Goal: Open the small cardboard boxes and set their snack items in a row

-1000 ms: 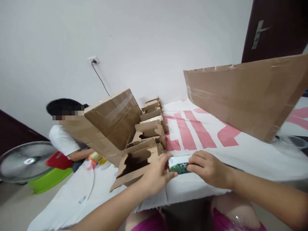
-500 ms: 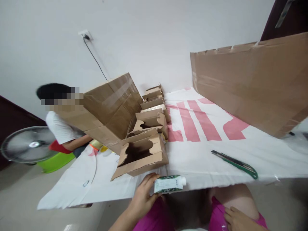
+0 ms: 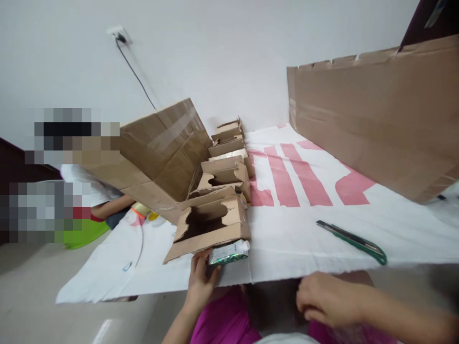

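Okay, I see the left hand (image 3: 201,274), thumb and fingers clamped on one end of a small carton (image 3: 227,254), white cap (image 3: 245,245) to the right, just in front of the nearest cardboard box (image 3: 215,238); can't tell if it touches the white cloth (image 3: 279,243). Right hand (image 3: 324,297) is by the cloth's near edge, fingers curled, can't tell if closed. I've got a green cutter (image 3: 353,242) lying on the cloth.

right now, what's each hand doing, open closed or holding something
Left hand: closed, holding one end of the small carton.
Right hand: loosely curled, no object visible; open or closed cannot be told.
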Available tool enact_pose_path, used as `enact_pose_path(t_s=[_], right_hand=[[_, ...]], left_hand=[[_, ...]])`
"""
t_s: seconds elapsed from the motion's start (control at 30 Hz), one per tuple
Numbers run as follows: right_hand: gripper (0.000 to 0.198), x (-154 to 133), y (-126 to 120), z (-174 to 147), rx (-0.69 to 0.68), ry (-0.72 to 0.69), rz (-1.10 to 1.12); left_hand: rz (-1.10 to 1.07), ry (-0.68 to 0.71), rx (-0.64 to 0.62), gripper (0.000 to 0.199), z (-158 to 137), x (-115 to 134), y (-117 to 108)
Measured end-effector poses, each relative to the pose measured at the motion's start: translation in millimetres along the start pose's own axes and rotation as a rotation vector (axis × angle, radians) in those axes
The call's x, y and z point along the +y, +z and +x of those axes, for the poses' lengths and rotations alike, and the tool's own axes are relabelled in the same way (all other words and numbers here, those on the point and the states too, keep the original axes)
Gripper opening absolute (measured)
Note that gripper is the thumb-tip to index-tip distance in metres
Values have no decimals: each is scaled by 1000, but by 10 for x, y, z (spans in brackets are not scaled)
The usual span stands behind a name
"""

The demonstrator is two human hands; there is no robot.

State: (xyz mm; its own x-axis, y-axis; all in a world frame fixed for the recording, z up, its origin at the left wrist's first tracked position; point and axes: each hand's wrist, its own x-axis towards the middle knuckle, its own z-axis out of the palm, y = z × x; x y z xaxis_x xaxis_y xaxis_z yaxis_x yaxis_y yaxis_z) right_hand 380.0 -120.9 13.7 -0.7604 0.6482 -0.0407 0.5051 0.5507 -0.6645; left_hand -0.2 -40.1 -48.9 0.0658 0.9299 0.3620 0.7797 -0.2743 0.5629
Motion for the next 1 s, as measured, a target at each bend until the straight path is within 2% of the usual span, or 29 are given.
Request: enact_pose_path(t_s=[0.07,0.13,0.17,0.3,0.4,0.57,0.77,1.0], right_hand=[[15,-32,-179,315,212,-38,277],[6,49,-295,686,441,45,671],[8,130,-329,884,499,89,766],[20,548,-352,1601,616,191,978],[28,760,-320,1932,648,198,1091],[45,833,-265,2116,610,128,1172],[41,846,-207,2160,585,77,1180],[44,826,-202,2141,667,26,1107]], left_hand=[[20,-8,-18,47,-12,9,34],[33,-20,-15,50,-23,10,68],[37,-24,-10,51,-27,7,83],[44,-33,10,50,-35,-10,111],[51,-30,12,49,-35,-2,106],[62,-33,26,48,-31,29,106],[79,-30,21,47,-38,24,118],[112,-23,17,46,-48,28,119]])
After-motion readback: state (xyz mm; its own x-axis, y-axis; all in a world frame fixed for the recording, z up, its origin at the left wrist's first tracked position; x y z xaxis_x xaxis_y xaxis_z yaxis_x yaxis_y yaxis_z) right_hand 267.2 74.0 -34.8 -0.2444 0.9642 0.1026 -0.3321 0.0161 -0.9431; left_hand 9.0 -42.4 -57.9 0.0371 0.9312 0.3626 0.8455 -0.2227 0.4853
